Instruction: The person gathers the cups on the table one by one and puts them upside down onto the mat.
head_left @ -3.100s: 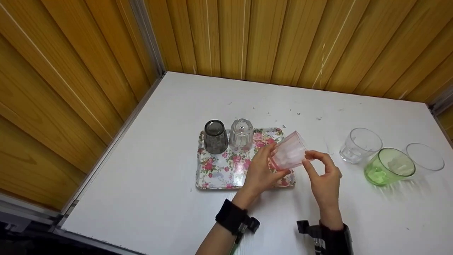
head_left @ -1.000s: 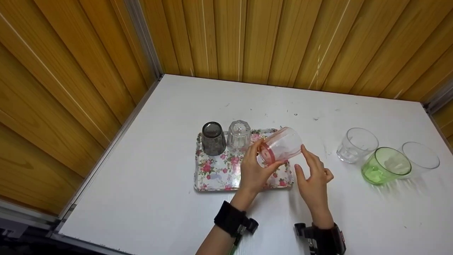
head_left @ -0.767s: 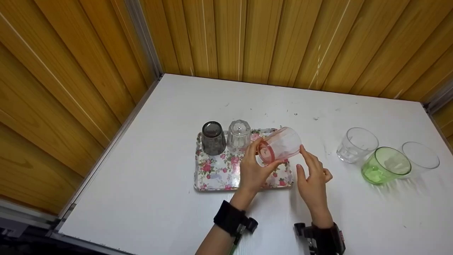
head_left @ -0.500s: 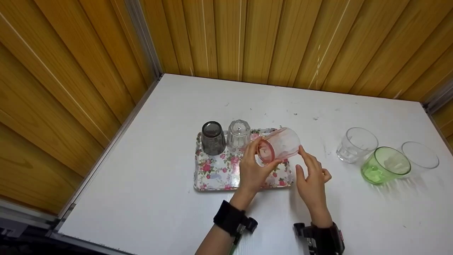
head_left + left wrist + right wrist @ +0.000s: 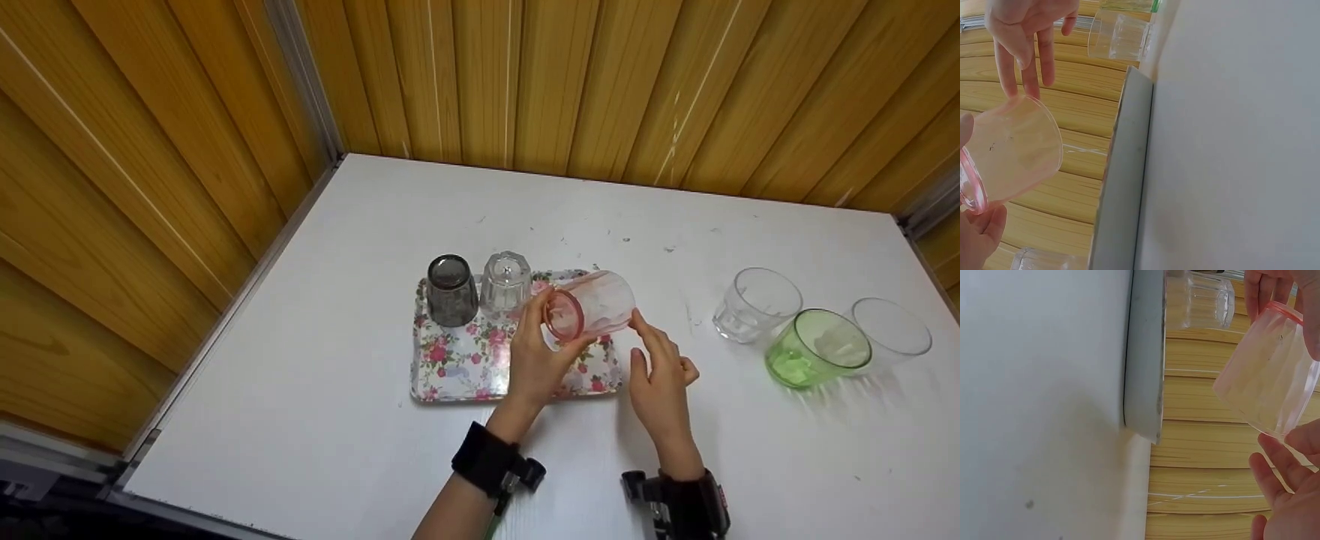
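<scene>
Gripping the pink glass [image 5: 602,304] near its thick base, the left hand [image 5: 540,364] is curling its thumb and fingers around it. The right hand [image 5: 664,382] is touching the rim with its fingertips, fingers loosely extended and thumb standing apart from the glass. Between the hands, the glass is tilting on its side in the air, base toward the left hand. Below the left hand, a flowered tray [image 5: 459,375] is lying on the white table [image 5: 300,375]. Beyond that hand and to its left, a dark cup [image 5: 452,296] and a ridged cup [image 5: 505,285] are standing upside down. Right of the right hand, a green cup [image 5: 810,352] is sitting mouth up between two clear tumblers [image 5: 754,307].
</scene>
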The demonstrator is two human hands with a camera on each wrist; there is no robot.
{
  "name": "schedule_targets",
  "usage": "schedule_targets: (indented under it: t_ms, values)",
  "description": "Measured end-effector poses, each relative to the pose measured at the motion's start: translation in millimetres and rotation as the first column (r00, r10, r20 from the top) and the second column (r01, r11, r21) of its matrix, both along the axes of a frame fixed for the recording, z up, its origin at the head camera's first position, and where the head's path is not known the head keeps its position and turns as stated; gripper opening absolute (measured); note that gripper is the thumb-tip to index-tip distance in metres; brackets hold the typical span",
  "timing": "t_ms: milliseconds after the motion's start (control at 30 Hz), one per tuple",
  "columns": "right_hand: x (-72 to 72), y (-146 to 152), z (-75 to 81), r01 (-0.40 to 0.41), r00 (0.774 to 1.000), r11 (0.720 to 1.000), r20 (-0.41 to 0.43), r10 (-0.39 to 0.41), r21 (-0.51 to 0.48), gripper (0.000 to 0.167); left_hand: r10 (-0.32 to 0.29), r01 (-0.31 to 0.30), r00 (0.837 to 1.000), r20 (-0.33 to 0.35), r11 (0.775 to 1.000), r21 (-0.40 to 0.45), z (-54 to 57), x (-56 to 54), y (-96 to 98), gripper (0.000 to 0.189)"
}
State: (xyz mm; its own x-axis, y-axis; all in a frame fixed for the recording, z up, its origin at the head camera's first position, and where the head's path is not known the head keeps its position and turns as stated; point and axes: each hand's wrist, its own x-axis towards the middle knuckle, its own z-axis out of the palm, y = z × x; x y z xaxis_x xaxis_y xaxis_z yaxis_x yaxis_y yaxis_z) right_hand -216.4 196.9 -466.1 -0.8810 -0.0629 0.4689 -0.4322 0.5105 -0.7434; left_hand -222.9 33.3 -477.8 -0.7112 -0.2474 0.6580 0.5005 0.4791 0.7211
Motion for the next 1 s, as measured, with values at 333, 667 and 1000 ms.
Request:
schedule_targets:
  t_ms: [333,667,1000]
  values:
    - [0.0,1.2,-1.4,0.016,1.0,1.0,-0.002,-0.016,-0.006,0.05,-0.049,0.051,0.998,0.035,0.996,-0.075,1.3,0.8,-0.1,0.08]
    - [-0.5,1.3,-5.2,0.021,1.0,1.0,-0.019,-0.021,-0.011,0.047,-0.068,0.07,0.997,0.025,0.995,-0.076,0.3,0.6,-0.5,0.079]
    - [-1.8,3.5,-3.8,0.043,0.999,0.999,0.019,-0.043,0.002,0.044,-0.088,0.083,0.996,-0.032,0.989,-0.121,-0.7,-2.1,-1.6,0.08]
